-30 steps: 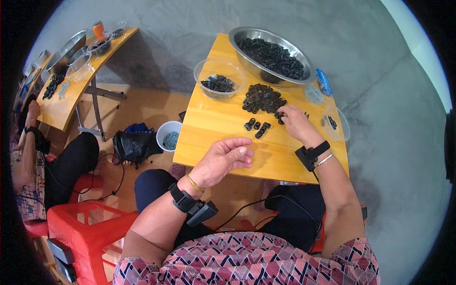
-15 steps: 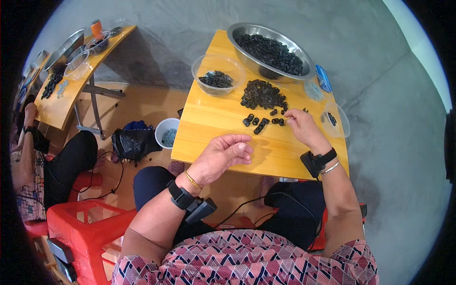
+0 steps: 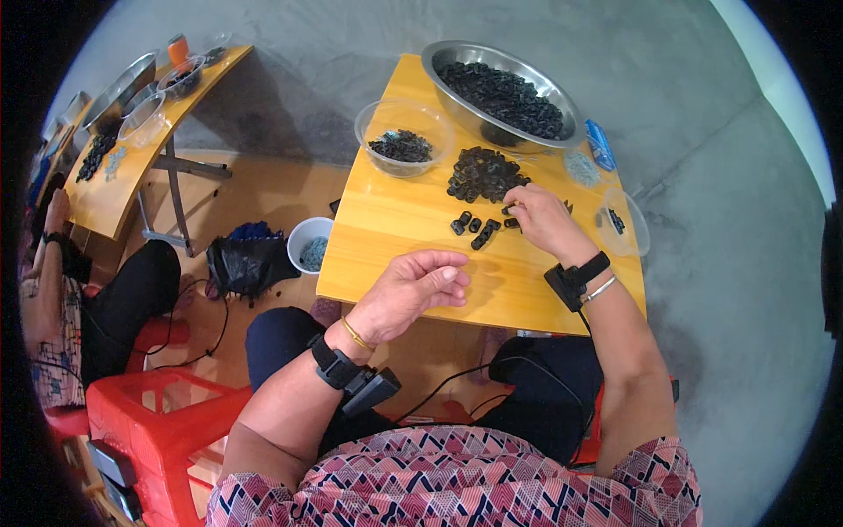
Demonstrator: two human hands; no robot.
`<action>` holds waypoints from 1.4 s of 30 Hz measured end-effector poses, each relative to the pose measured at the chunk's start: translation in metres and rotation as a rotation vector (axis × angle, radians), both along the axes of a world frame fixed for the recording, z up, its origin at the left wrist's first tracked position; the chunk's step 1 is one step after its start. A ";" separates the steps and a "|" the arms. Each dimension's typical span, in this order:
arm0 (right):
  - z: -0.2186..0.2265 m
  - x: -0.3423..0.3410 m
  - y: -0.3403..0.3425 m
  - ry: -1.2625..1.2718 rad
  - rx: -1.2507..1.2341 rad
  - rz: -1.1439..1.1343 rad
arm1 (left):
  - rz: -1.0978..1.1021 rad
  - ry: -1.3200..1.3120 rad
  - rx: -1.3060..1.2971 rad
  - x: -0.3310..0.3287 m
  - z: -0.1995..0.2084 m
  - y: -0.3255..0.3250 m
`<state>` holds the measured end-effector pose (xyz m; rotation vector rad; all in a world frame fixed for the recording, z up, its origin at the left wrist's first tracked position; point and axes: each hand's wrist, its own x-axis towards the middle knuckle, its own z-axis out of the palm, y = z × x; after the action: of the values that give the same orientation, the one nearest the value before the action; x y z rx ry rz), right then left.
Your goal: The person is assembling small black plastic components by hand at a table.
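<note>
Small, chunky black plastic-looking pieces [image 3: 484,176] lie heaped in the middle of my yellow wooden table [image 3: 378,259], with a loose group [image 3: 479,240] of the same kind set apart on my side of the heap. My bare right hand [image 3: 543,221] is at the heap's near right edge, thumb and forefinger drawn narrow, with one black piece [image 3: 507,211] right at the tips; I cannot tell whether it is pinched or only touched. My bare left hand [image 3: 420,283] hangs at the table's near side, holding nothing that shows, fingers bent and a slim gap between thumb and forefinger.

To do this well, I judge, I should take one piece at a time by its sides, with just the fingertips, so its neighbours are not dragged along. A light pinch should do, since pieces this small could skid if pressed from above. My knuckles should ride high, clear of the loose group, and some bare wood between group and heap would stop the two running together. The wide silver metal basin [image 3: 546,79] stands just beyond the heap, so a short, low reach seems safest.
</note>
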<state>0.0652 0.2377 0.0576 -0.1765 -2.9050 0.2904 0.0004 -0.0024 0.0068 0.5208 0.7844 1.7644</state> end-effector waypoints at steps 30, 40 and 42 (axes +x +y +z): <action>-0.035 0.082 -0.062 0.218 -0.817 -0.107 | 0.251 0.256 -0.216 0.016 0.008 0.019; -0.057 0.091 -0.070 0.523 -1.010 -0.115 | 0.623 1.282 -0.413 0.013 0.005 0.055; -0.055 0.088 -0.069 0.547 -0.966 -0.107 | 0.632 1.362 -0.449 0.012 0.008 0.063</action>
<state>0.1530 0.1691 0.0028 -0.3271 -1.9960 1.4319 0.0128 0.0607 0.0145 1.2686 2.4229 1.4906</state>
